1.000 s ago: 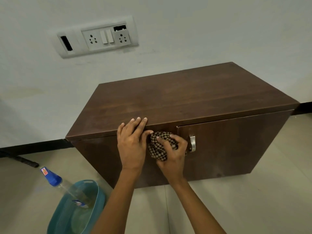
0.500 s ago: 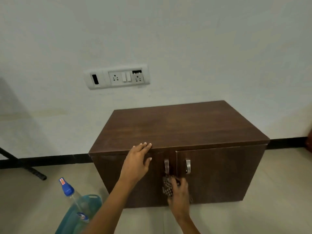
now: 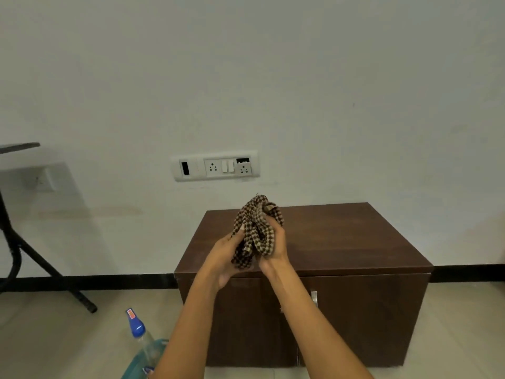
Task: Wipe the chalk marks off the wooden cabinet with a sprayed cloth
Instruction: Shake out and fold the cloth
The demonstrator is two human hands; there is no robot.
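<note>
Two grips, one cloth. Nearest, bottom left: a blue-capped spray bottle (image 3: 138,329) leaned in a teal tub (image 3: 134,366) on the floor. The left grip (image 3: 226,255) and right grip (image 3: 273,250) were raised together, each clenched on the bunched checked cloth (image 3: 255,228), which was held in the air between them in front of the cabinet top. The wooden cabinet (image 3: 355,242) sat on the floor against the wall, doors closed, with one metal handle (image 3: 314,298) showing. Behind it was a white socket panel (image 3: 216,166) on the wall, and far left a black-legged stand (image 3: 16,242).
</note>
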